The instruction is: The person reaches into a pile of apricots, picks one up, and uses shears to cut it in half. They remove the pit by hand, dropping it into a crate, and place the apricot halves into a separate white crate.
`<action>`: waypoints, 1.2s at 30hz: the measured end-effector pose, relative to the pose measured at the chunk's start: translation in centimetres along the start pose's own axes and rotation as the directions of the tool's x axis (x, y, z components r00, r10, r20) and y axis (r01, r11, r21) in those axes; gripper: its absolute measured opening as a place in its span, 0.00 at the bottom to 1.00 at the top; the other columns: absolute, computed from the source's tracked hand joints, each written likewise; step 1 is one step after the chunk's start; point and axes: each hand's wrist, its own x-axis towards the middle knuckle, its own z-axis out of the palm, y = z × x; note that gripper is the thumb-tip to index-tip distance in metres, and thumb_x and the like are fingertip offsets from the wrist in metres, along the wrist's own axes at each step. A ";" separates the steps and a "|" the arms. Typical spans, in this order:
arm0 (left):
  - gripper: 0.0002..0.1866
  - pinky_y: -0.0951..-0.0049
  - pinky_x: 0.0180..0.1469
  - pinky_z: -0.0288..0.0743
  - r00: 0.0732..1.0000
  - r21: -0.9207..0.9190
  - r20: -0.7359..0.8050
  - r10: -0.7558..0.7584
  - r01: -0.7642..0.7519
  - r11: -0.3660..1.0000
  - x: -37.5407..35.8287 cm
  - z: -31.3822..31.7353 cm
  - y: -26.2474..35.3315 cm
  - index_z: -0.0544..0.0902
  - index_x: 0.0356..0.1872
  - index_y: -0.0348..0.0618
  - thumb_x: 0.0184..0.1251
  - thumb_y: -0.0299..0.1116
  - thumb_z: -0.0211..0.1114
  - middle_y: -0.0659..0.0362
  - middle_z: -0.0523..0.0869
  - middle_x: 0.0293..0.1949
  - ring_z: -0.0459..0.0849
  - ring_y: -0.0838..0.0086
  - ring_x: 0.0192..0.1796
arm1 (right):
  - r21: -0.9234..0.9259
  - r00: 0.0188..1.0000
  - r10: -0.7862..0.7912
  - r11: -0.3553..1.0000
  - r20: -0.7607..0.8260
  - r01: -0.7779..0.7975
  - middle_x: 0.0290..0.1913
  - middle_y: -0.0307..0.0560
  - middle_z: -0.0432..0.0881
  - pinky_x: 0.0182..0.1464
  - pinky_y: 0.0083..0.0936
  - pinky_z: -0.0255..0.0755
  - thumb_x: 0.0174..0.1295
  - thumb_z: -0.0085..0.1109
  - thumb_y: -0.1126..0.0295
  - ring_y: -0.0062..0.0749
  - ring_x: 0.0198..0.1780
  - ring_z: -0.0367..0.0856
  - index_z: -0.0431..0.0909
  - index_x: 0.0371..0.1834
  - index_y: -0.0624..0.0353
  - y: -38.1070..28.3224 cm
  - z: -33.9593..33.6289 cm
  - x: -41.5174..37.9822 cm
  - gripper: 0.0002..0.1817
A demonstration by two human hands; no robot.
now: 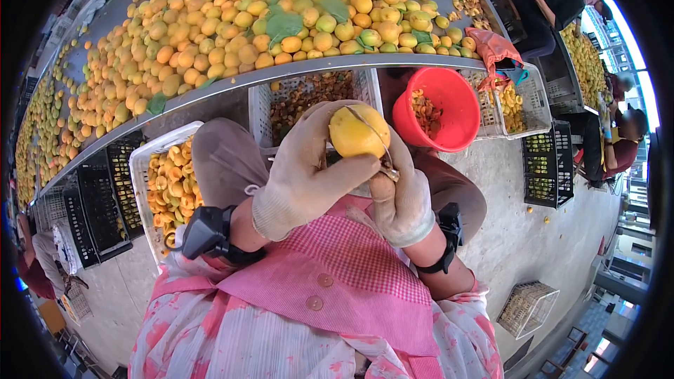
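A yellow apricot (354, 133) is in my left hand (302, 168), which wears a pale knitted glove with its fingers closed around the fruit. My right hand (401, 200), gloved too with a bare thumb tip showing, closes on a small knife (372, 132). The thin blade lies across the apricot's upper right side, along a dark line in the skin. Both hands are close together above my lap, in front of the pink checked apron (344, 260).
Apricots and leaves cover a metal table (295, 68) ahead. Beneath its edge stand a white crate (368, 91) of brownish pieces and a red bucket (460, 123). At my left is a white crate (144, 189) of apricot halves. Black crates (547, 161) and people flank the scene.
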 end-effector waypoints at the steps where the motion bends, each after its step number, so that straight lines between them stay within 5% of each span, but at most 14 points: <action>1: 0.29 0.65 0.56 0.74 0.997 0.251 0.053 0.052 -0.064 0.966 0.2 -0.4 0.3 0.75 0.58 0.36 0.56 0.35 0.74 0.51 0.81 0.51 0.81 0.60 0.53 | -0.001 1.000 0.002 1.000 0.003 -0.002 0.41 0.63 0.84 0.36 0.45 0.79 0.73 0.47 0.48 0.64 0.35 0.83 0.55 0.75 0.62 0.0 -0.2 0.0 0.37; 5: 0.31 0.73 0.62 0.69 0.932 0.649 0.211 0.294 -0.358 0.671 0.8 -1.0 1.3 0.70 0.65 0.34 0.59 0.25 0.68 0.60 0.79 0.51 0.78 0.75 0.55 | -0.016 1.000 0.010 1.000 -0.010 -0.010 0.42 0.64 0.84 0.36 0.44 0.79 0.73 0.47 0.47 0.64 0.36 0.83 0.55 0.74 0.64 0.3 -0.1 0.2 0.37; 8: 0.32 0.73 0.62 0.69 0.944 0.471 0.229 0.238 -0.322 0.821 0.5 -1.0 0.0 0.69 0.66 0.33 0.60 0.28 0.69 0.60 0.79 0.53 0.77 0.75 0.56 | 0.049 0.995 -0.063 0.997 -0.075 0.067 0.43 0.63 0.84 0.37 0.43 0.79 0.73 0.47 0.47 0.64 0.37 0.84 0.55 0.74 0.65 1.3 1.3 0.0 0.37; 9: 0.32 0.68 0.60 0.71 0.984 0.073 0.141 0.107 -0.118 0.990 0.0 -0.3 -0.6 0.71 0.63 0.35 0.57 0.31 0.72 0.55 0.80 0.52 0.78 0.66 0.54 | 0.099 0.989 -0.088 0.990 -0.119 0.100 0.44 0.63 0.84 0.37 0.42 0.79 0.73 0.47 0.47 0.63 0.37 0.84 0.55 0.74 0.65 1.4 1.7 -0.1 0.37; 10: 0.33 0.62 0.58 0.73 0.992 -0.353 0.114 -0.056 0.093 0.931 -0.4 0.2 -0.9 0.73 0.61 0.37 0.53 0.34 0.74 0.49 0.80 0.51 0.80 0.56 0.53 | 0.099 0.989 -0.086 0.990 -0.120 0.099 0.44 0.63 0.84 0.37 0.42 0.79 0.73 0.47 0.47 0.63 0.37 0.84 0.55 0.74 0.65 1.3 1.8 -0.1 0.37; 14: 0.30 0.65 0.57 0.73 0.986 -0.404 0.077 -0.151 0.169 0.899 -0.7 0.3 0.0 0.75 0.60 0.37 0.55 0.34 0.73 0.52 0.81 0.51 0.80 0.61 0.54 | 0.094 0.996 -0.051 0.994 -0.074 0.058 0.45 0.62 0.84 0.37 0.42 0.79 0.72 0.47 0.46 0.62 0.38 0.84 0.56 0.74 0.64 0.8 1.1 -0.3 0.38; 16: 0.26 0.69 0.57 0.73 0.996 0.140 0.083 0.037 -0.048 0.989 -0.3 -0.9 0.6 0.76 0.57 0.36 0.57 0.33 0.71 0.53 0.81 0.51 0.80 0.66 0.54 | 0.091 0.999 -0.035 0.995 -0.031 0.038 0.44 0.62 0.84 0.37 0.42 0.79 0.72 0.47 0.46 0.62 0.38 0.84 0.56 0.74 0.64 0.4 0.1 -0.2 0.38; 20: 0.23 0.72 0.56 0.73 0.981 0.386 0.110 0.159 -0.190 0.903 0.2 -1.1 1.1 0.78 0.55 0.35 0.59 0.32 0.69 0.54 0.81 0.50 0.80 0.70 0.53 | -0.051 1.000 0.023 0.998 0.017 -0.022 0.41 0.62 0.84 0.36 0.44 0.78 0.72 0.47 0.46 0.62 0.36 0.84 0.58 0.73 0.61 0.3 -0.4 -0.3 0.37; 23: 0.24 0.72 0.56 0.73 0.997 0.094 0.079 -0.003 -0.005 0.996 0.1 -1.0 0.4 0.77 0.55 0.36 0.59 0.32 0.69 0.54 0.81 0.50 0.80 0.69 0.51 | -0.042 0.999 -0.010 0.999 -0.043 0.009 0.40 0.61 0.85 0.35 0.45 0.78 0.71 0.47 0.46 0.62 0.36 0.84 0.59 0.73 0.61 0.2 0.5 -0.1 0.36; 25: 0.29 0.75 0.61 0.71 0.973 -0.458 0.165 -0.160 0.219 0.862 -0.5 -0.3 0.4 0.69 0.66 0.32 0.61 0.23 0.63 0.57 0.78 0.57 0.77 0.75 0.58 | -0.029 0.998 -0.014 1.000 -0.064 0.013 0.40 0.61 0.85 0.35 0.45 0.78 0.71 0.47 0.46 0.62 0.36 0.84 0.59 0.73 0.61 -0.1 1.0 -0.3 0.36; 29: 0.30 0.74 0.62 0.70 0.969 -0.340 0.128 -0.209 0.241 0.909 -0.7 -0.4 0.6 0.68 0.67 0.32 0.61 0.23 0.64 0.56 0.78 0.57 0.77 0.74 0.58 | -0.030 0.999 0.004 1.000 -0.048 -0.006 0.39 0.61 0.85 0.35 0.44 0.79 0.71 0.48 0.46 0.60 0.35 0.84 0.59 0.73 0.61 -0.2 0.9 -0.7 0.36; 31: 0.32 0.73 0.63 0.70 0.988 0.280 0.131 -0.083 0.043 0.959 -0.4 -0.8 1.3 0.67 0.67 0.31 0.61 0.23 0.65 0.56 0.77 0.58 0.76 0.74 0.59 | -0.027 1.000 0.006 1.000 -0.028 -0.007 0.38 0.61 0.85 0.34 0.43 0.79 0.71 0.48 0.46 0.60 0.34 0.84 0.59 0.73 0.62 -0.2 0.6 -0.8 0.36; 34: 0.32 0.73 0.62 0.70 0.969 0.533 0.224 0.108 -0.215 0.818 0.1 -1.3 1.6 0.67 0.67 0.32 0.61 0.24 0.67 0.57 0.77 0.57 0.76 0.75 0.58 | -0.109 1.000 0.013 0.994 0.001 -0.013 0.39 0.61 0.85 0.33 0.42 0.78 0.72 0.48 0.46 0.59 0.33 0.84 0.59 0.73 0.63 -0.2 0.3 -0.7 0.36; 36: 0.31 0.71 0.60 0.71 0.987 0.259 0.152 0.057 -0.096 0.961 -0.3 -0.8 0.5 0.70 0.63 0.33 0.58 0.26 0.69 0.57 0.79 0.52 0.77 0.74 0.56 | -0.134 1.000 -0.024 0.991 -0.020 0.021 0.39 0.62 0.84 0.32 0.42 0.78 0.72 0.48 0.47 0.58 0.32 0.84 0.59 0.73 0.64 -0.1 0.5 -0.6 0.36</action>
